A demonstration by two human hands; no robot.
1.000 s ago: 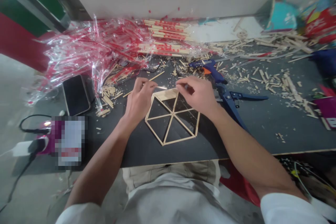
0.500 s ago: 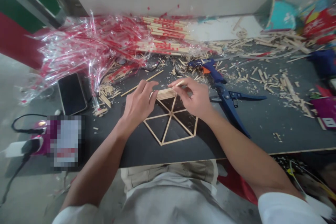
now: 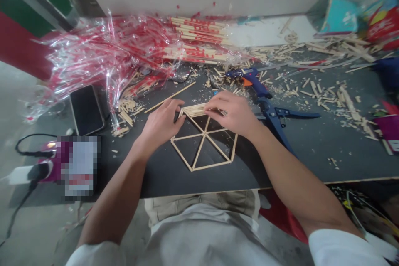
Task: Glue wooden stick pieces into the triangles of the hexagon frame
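A flat, six-sided frame of pale wooden sticks [image 3: 205, 134], spoked like a wheel, lies on the dark grey counter [image 3: 311, 149] near its near edge; its far section is partly filled by a strip of parallel sticks [image 3: 195, 110]. The left hand [image 3: 162, 122] is at the far left corner, thumb and fingers bent and parted. The right hand [image 3: 232, 112] has its fingers drawn together at the strip's right end; I cannot tell whether they grip a stick. Just to the right lie a blue-handled metal cutter [image 3: 272, 113] and, farther, a blue glue gun with an orange trigger [image 3: 258, 87]. Left is a black smartphone [image 3: 87, 110]. Far left, clear wrappers with red print [image 3: 124, 45] are heaped, their print unreadable. White lettering on a red packet [image 3: 385, 31], far right, is too blurred to read.
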